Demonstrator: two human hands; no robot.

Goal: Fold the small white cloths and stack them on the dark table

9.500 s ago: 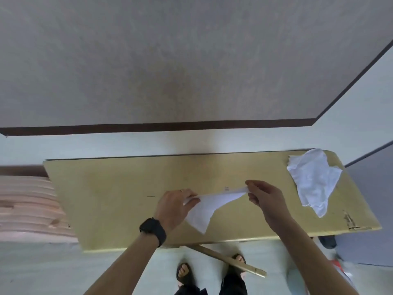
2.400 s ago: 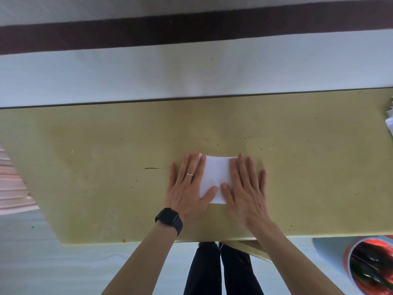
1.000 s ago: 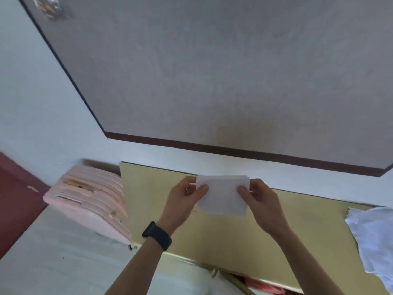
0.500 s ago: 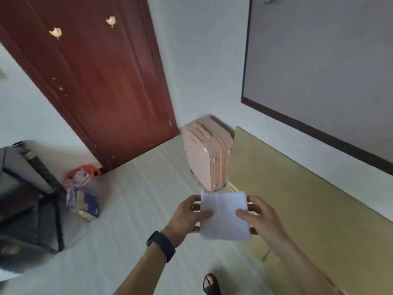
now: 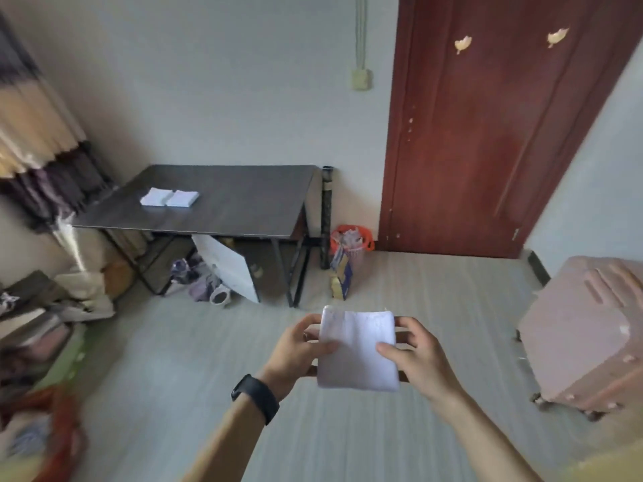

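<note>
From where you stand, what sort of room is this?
Likely a lived-in room at home: a dark red wooden door, a pale pink hard-shell suitcase, and purple slippers under the dark rectangular table.

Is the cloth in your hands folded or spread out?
Folded: the cloth is a compact, neat-edged rectangle, pinched at its sides by the left hand and right hand.

Soft matt white cloth (image 5: 358,349); smooth dark table (image 5: 222,210) top; glossy red-brown wood door (image 5: 487,133)
</note>
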